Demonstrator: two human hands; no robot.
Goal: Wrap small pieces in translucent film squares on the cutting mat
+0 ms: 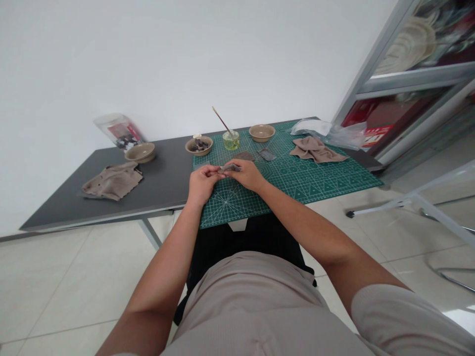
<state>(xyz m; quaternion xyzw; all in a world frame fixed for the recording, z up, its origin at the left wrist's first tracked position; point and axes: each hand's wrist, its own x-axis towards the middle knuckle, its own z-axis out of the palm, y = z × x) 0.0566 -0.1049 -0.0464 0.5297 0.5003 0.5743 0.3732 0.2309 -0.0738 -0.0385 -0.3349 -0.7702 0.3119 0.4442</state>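
Note:
Over the green cutting mat [226, 202], my two hands meet at a small, thin grey-brown piece [231, 167]; its exact kind is too small to make out. My left hand [202, 184] is closed, thumb and fingers pinching the piece's left end. From the other side my right hand [248, 174] grips it, fingers wrapped round and partly hiding it. Just beyond the hands lie a flat brown piece [243, 155] and a greyish translucent piece [267, 155]. A glass [231, 143] with yellow-green contents holds a leaning thin brush-like stick [221, 120].
Dark chunks fill a tan bowl [191, 149] at the back. Two more tan bowls [261, 131] [140, 154] stand on the dark table [166, 173]. Brown cloths [111, 182] [315, 150] lie left and right. A plastic bag [330, 131] and clear container [118, 129] sit behind.

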